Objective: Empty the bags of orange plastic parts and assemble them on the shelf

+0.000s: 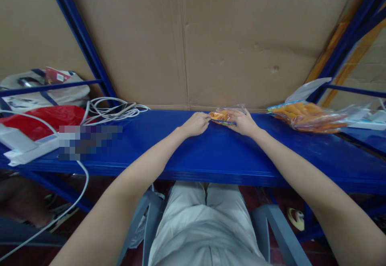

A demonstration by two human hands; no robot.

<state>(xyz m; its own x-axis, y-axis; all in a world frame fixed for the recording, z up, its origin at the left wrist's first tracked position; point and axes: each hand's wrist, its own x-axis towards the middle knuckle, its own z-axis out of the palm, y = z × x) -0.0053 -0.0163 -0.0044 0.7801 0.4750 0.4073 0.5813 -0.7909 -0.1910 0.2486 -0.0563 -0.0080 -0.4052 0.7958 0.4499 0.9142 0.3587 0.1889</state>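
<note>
A small clear plastic bag with orange pieces [221, 115] lies near the back edge of the blue table [217, 149], close to the cardboard wall. My left hand [196, 124] is at the bag's left end, its fingers bent together at the edge; what they pinch, if anything, is too small to make out. On the bag's right side rests my right hand [243, 122], fingers over the plastic and gripping that end. A larger clear bag of orange pieces [307, 115] lies further right on the table, touched by neither hand.
At the left are a coiled white cable [113, 109], a red bag [45, 121], a white power strip [33, 149] and a cloth bag [60, 91]. Blue metal posts [81, 36] frame the cardboard [211, 44]. Someone's leg [24, 199] shows at lower left.
</note>
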